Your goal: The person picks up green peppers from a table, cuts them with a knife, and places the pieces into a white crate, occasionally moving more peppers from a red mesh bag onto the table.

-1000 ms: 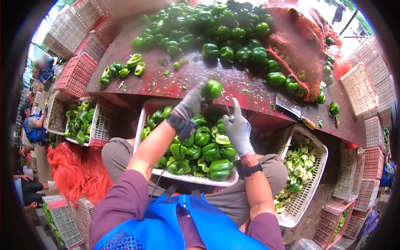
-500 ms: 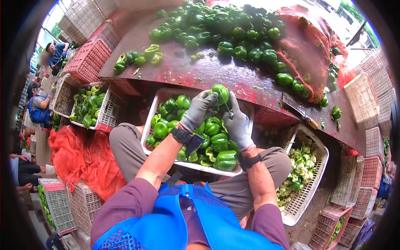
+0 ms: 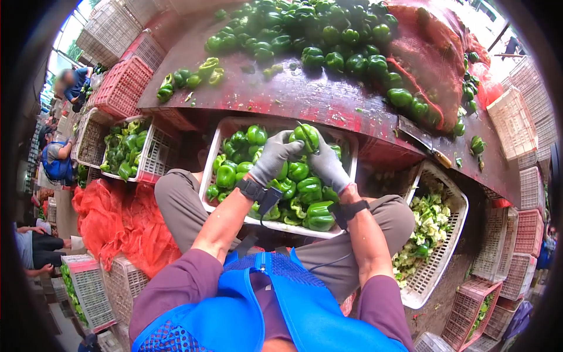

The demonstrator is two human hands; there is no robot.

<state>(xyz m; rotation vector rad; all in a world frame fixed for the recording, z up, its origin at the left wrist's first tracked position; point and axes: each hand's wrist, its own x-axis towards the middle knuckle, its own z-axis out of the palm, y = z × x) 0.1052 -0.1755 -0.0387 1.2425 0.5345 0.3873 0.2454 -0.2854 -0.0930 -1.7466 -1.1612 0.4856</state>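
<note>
Both of my hands wear grey gloves and meet over the crate in front of me. Between them is a green bell pepper, with a dark, narrow line running down its left side. My left hand is closed on that side, fingertips at the line. My right hand closes around the pepper from the right and below, its fingers partly hidden. Beneath them, a white plastic crate between my crossed legs holds many green bell peppers.
A large heap of peppers covers the dark table beside a red mesh sack. A knife lies near its edge. Pepper scraps fill a crate at right; red netting lies left. Other people sit far left.
The pepper has come slightly lower and turned, and the dark line now shows on it. My right hand has moved down and wrapped closer around it.
</note>
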